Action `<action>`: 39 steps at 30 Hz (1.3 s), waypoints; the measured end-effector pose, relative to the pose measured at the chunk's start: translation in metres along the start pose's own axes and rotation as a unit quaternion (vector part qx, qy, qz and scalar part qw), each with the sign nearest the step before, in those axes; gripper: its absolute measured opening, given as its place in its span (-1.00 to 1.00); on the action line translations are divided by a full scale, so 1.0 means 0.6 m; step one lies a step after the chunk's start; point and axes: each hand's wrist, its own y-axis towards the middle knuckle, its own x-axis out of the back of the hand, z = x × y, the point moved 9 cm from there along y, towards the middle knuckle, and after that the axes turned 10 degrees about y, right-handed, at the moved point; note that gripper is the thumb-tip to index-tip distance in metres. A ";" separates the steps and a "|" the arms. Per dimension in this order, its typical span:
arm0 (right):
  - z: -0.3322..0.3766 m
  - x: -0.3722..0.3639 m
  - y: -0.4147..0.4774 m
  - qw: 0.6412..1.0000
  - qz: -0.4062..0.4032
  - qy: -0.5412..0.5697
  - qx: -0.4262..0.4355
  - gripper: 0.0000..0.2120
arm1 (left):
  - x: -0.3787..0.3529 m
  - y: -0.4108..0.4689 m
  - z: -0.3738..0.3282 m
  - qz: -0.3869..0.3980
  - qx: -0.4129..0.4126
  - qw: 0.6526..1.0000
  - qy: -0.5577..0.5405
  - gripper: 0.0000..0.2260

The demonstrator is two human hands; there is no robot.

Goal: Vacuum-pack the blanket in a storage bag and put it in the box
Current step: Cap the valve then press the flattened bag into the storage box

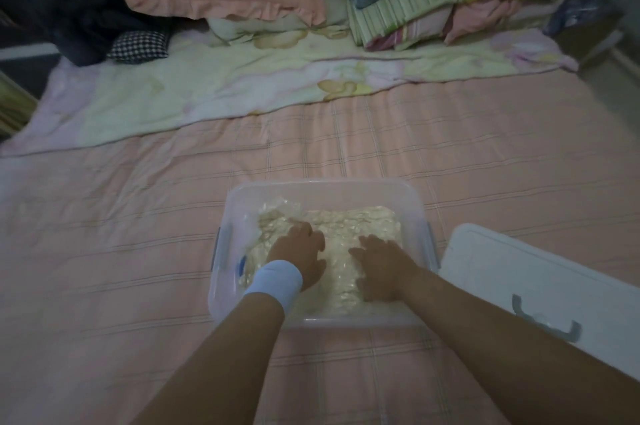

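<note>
Forearms point(242, 355) reach in; left grip point(299, 251) and right grip point(379, 268) lie wide and flat on the packed blanket point(360, 220) inside the clear box point(332, 187) on the bed point(138, 251). Likely stiff, slick, light: take it by the edges. Its near edge hides under the wrists; dim light blurs any seal

Pink checked bed point(138, 251), clear box point(325, 187) with cream blanket point(346, 227), white lid point(540, 286), pale blue wristband point(277, 280), floral yellow quilt point(207, 95)
</note>
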 end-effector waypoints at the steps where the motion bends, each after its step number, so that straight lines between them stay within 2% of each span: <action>1: 0.015 -0.003 -0.016 0.998 0.014 0.059 0.008 -0.30 | -0.026 -0.018 0.005 0.066 0.008 0.998 -0.021 -0.69; 3: 0.040 -0.020 -0.051 0.987 0.064 0.144 0.008 -0.24 | -0.067 -0.053 0.006 0.161 0.018 0.986 -0.038 -0.64; 5: 0.065 -0.043 -0.087 0.986 0.106 0.129 0.018 -0.20 | -0.083 -0.087 0.000 0.198 0.021 0.979 -0.052 -0.60; 8: 0.080 -0.062 -0.113 0.992 0.082 0.089 0.040 -0.42 | -0.084 -0.130 -0.013 0.200 0.036 0.974 -0.104 -0.57; 11: 0.082 -0.068 -0.139 0.994 0.062 0.080 0.043 -0.44 | -0.081 -0.170 -0.032 0.197 0.040 0.974 -0.102 -0.56; 16: 0.107 -0.115 -0.210 0.989 0.112 0.082 0.058 -0.48 | -0.106 -0.230 -0.074 0.258 0.026 0.965 -0.040 -0.56; 18: 0.109 -0.124 -0.237 0.988 0.106 0.089 0.070 -0.46 | -0.105 -0.242 -0.091 0.264 0.017 0.964 -0.020 -0.60; 20: 0.096 -0.086 -0.259 0.988 0.032 0.123 0.083 -0.48 | -0.071 -0.232 -0.117 0.212 0.004 0.977 -0.013 -0.64; 21: 0.083 -0.052 -0.270 0.983 -0.034 0.153 0.090 -0.53 | -0.046 -0.220 -0.133 0.166 -0.002 0.986 -0.021 -0.66; 24: -0.011 0.050 -0.325 0.939 -0.249 0.226 0.074 -0.71 | 0.051 -0.179 -0.215 0.001 -0.023 0.996 -0.092 -0.72; 26: -0.082 0.071 -0.345 0.935 -0.277 0.221 0.020 -0.70 | 0.102 -0.164 -0.271 -0.079 -0.050 0.987 -0.130 -0.75; 29: -0.221 0.035 -0.369 0.959 -0.219 0.157 -0.083 -0.64 | 0.131 -0.128 -0.392 -0.104 -0.110 0.981 -0.123 -0.74; 31: -0.298 -0.009 -0.384 0.969 -0.166 0.118 -0.140 -0.53 | 0.108 -0.097 -0.467 -0.049 -0.141 0.984 -0.092 -0.71; 34: -0.354 -0.072 -0.391 0.978 -0.099 0.054 -0.174 -0.24 | 0.039 -0.067 -0.540 0.056 -0.154 0.986 -0.029 -0.61; 36: -0.383 -0.104 -0.383 0.977 -0.093 0.035 -0.190 -0.06 | -0.002 -0.053 -0.577 0.100 -0.157 0.983 0.004 -0.55; 39: -0.406 -0.143 -0.359 0.972 -0.090 0.001 -0.218 0.09 | -0.032 -0.044 -0.597 0.121 -0.159 0.980 0.022 -0.52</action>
